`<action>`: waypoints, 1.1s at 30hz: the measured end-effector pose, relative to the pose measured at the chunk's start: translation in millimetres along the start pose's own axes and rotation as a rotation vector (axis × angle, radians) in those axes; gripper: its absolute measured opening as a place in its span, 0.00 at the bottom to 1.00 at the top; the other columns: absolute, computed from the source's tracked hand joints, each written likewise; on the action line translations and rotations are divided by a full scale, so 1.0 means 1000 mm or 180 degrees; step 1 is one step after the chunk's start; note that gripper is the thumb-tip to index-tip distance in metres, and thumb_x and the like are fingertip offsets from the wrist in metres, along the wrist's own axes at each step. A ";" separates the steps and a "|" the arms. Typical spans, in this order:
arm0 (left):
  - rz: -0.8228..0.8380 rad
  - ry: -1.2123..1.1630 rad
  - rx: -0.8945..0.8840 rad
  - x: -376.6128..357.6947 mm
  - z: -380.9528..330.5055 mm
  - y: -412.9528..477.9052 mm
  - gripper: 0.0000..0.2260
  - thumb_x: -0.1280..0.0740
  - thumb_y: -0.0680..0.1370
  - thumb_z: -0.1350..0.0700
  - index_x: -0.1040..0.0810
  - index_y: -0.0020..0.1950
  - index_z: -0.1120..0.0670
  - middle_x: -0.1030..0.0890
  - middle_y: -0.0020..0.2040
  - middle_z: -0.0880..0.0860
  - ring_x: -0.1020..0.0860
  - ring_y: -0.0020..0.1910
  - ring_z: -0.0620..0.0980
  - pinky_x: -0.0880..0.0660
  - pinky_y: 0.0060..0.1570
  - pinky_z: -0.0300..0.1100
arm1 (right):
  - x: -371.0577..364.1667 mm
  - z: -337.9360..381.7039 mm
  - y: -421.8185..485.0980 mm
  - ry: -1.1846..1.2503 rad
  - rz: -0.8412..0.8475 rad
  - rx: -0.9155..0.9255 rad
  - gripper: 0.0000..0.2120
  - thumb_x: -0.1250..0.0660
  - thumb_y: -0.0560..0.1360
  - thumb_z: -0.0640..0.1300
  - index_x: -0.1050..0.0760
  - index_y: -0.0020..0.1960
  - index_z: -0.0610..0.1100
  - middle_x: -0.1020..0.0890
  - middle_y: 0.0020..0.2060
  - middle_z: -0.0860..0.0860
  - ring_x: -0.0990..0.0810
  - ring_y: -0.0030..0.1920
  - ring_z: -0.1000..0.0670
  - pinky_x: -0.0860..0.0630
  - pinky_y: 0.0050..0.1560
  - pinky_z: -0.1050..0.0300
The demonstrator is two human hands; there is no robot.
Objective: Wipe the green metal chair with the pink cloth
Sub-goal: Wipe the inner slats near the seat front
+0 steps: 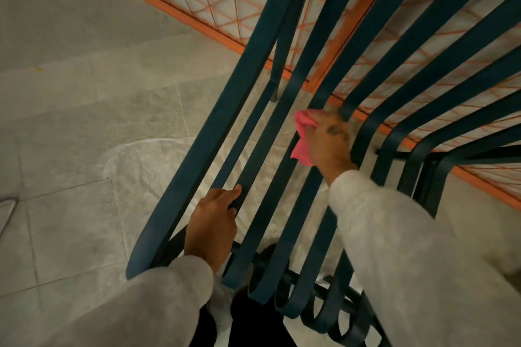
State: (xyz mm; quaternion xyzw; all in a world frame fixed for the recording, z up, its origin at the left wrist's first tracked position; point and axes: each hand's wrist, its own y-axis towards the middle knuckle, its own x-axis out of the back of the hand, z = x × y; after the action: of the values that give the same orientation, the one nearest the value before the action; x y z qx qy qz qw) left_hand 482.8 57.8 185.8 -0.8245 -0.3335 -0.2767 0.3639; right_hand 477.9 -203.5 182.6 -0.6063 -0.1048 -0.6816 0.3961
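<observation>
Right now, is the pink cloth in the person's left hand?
No, the right hand holds the pink cloth; the left hand grips a chair slat.

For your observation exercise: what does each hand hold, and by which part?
The right hand holds the bunched pink cloth against a slat. The left hand grips the green chair by a seat slat.

Your right hand (328, 139) covers most of the bunched pink cloth (302, 136), so you see only its left folds, and you cannot tell how much of it touches the slat beneath. The dark green slatted metal chair (197, 149) runs off the top and right edges; its legs are largely hidden. Your left hand (212, 224) curls round a slat, fingertips out of sight behind it. A thin grey wire shape (8, 210) at the left edge is cut off and unidentifiable.
</observation>
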 end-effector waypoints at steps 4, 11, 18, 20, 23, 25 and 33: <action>0.0112 0.0042 -0.0028 0.001 0.000 -0.002 0.21 0.34 0.78 0.60 0.29 0.71 0.50 0.24 0.61 0.51 0.24 0.55 0.47 0.28 0.54 0.32 | -0.027 0.014 -0.111 0.0538 0.0116 0.0437 0.31 0.21 0.63 0.43 0.26 0.64 0.47 0.24 0.58 0.45 0.22 0.55 0.47 0.23 0.55 0.58; 0.0220 0.0085 -0.0074 0.004 0.000 -0.001 0.23 0.34 0.78 0.62 0.31 0.72 0.50 0.24 0.62 0.52 0.23 0.56 0.48 0.30 0.54 0.32 | -0.015 0.013 -0.142 0.1945 0.1030 -0.0284 0.11 0.36 0.78 0.46 0.23 0.51 0.64 0.24 0.60 0.55 0.24 0.55 0.56 0.25 0.54 0.62; 0.0101 -0.0306 0.0348 0.002 -0.001 -0.001 0.23 0.36 0.80 0.58 0.35 0.73 0.44 0.26 0.59 0.44 0.27 0.55 0.41 0.29 0.56 0.37 | 0.038 0.029 0.013 0.1566 0.0060 0.0053 0.14 0.37 0.79 0.46 0.25 0.63 0.52 0.27 0.65 0.48 0.27 0.64 0.46 0.26 0.62 0.51; 0.0024 -0.0564 0.0577 0.002 0.001 -0.006 0.16 0.39 0.81 0.52 0.30 0.69 0.48 0.23 0.60 0.47 0.24 0.58 0.46 0.26 0.58 0.43 | 0.034 0.034 0.041 0.1228 0.0097 0.0246 0.15 0.39 0.79 0.42 0.25 0.65 0.50 0.27 0.66 0.46 0.28 0.65 0.45 0.31 0.63 0.56; -0.0063 -0.1031 0.0919 0.006 0.005 -0.018 0.23 0.47 0.79 0.40 0.26 0.66 0.50 0.20 0.58 0.53 0.21 0.58 0.53 0.26 0.57 0.43 | 0.011 0.042 0.042 0.0769 0.0375 0.0370 0.16 0.36 0.77 0.39 0.27 0.64 0.45 0.26 0.62 0.45 0.26 0.63 0.45 0.30 0.58 0.57; -0.0065 -0.1346 0.1051 0.010 0.006 -0.026 0.29 0.50 0.75 0.35 0.28 0.68 0.48 0.21 0.61 0.52 0.23 0.62 0.52 0.27 0.61 0.45 | -0.007 0.047 0.016 0.0908 0.0251 0.0140 0.18 0.32 0.75 0.40 0.29 0.64 0.43 0.26 0.59 0.46 0.24 0.59 0.46 0.28 0.54 0.59; -0.0169 -0.2038 0.1079 0.019 -0.005 -0.036 0.17 0.48 0.77 0.35 0.25 0.47 0.43 0.19 0.42 0.50 0.19 0.42 0.42 0.24 0.46 0.37 | -0.059 0.068 -0.184 0.1468 0.0697 0.0802 0.21 0.29 0.73 0.42 0.28 0.64 0.54 0.27 0.62 0.52 0.25 0.60 0.51 0.27 0.63 0.58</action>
State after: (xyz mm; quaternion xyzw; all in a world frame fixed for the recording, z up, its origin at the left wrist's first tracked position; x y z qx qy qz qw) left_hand 466.1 78.7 217.2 -0.7883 -0.4930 0.0453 0.3653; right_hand 402.4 -14.1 207.4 -0.3889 -0.0297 -0.7363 0.5529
